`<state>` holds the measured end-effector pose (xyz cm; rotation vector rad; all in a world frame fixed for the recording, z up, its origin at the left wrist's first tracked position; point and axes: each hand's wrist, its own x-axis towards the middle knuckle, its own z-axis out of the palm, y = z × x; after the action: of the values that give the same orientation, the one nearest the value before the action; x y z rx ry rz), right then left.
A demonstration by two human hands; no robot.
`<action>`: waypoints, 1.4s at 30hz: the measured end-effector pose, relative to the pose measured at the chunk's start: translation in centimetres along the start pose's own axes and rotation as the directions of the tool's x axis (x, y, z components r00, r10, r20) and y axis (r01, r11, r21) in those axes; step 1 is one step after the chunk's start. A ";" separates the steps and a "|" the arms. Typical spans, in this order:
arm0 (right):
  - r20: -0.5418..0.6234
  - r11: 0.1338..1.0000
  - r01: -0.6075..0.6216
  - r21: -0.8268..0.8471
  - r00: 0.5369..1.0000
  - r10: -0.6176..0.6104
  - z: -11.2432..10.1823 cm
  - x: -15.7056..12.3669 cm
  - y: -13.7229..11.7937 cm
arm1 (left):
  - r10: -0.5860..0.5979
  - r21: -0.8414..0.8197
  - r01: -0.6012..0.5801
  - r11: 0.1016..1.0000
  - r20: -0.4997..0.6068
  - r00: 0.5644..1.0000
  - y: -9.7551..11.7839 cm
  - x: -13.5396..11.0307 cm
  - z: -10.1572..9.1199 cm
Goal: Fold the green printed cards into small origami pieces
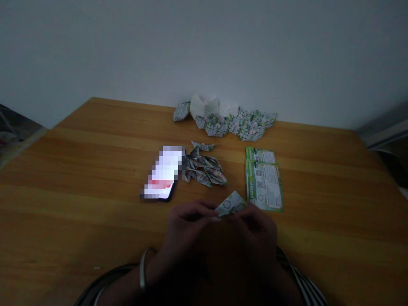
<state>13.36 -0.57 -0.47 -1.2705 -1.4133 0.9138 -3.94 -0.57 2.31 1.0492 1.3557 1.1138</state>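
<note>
Between my two hands is a small folded piece of printed paper (232,204), white and green, its peak pointing away from me. My left hand (188,221) pinches its left corner between thumb and fingers. The right corner is pinched by my right hand (257,225). Just beyond them lies a loose pile of folded paper pieces (205,166), grey-white with printed text. To the right, flat green-and-white printed sheets (265,187) rest in a stack on the table. The paper's lower edge is partly hidden by my fingers.
A phone with a lit, blurred screen (165,172) lies left of the pile. Along the wall, several interlocked folded paper pieces (248,125) sit beside white folded paper (204,106) on the wooden table (95,170). The wall (204,46) bounds the table's far edge.
</note>
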 end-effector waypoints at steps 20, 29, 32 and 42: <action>-0.082 0.996 -0.077 0.045 0.993 0.080 0.4 -0.4 0.3 | -0.239 -0.190 0.268 0.944 0.163 0.957 -1.5 0.0 0.8; -0.079 0.978 -0.205 0.033 0.975 0.207 0.9 -0.7 0.2 | -0.224 -0.095 0.238 0.967 0.135 0.965 -1.4 -0.4 0.9; -0.042 0.988 -0.154 0.017 0.987 0.155 0.7 -0.5 -0.2 | -0.231 -0.100 0.254 0.962 0.197 0.953 -1.2 -0.3 1.0; 0.144 0.997 -0.080 -0.005 0.986 0.080 0.8 -0.4 0.1 | -0.222 0.003 0.227 0.974 0.222 0.949 -1.5 -0.5 0.7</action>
<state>12.64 -0.85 -0.86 -1.2898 -1.4817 1.0791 -3.23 -1.29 0.88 0.9453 1.2458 0.8158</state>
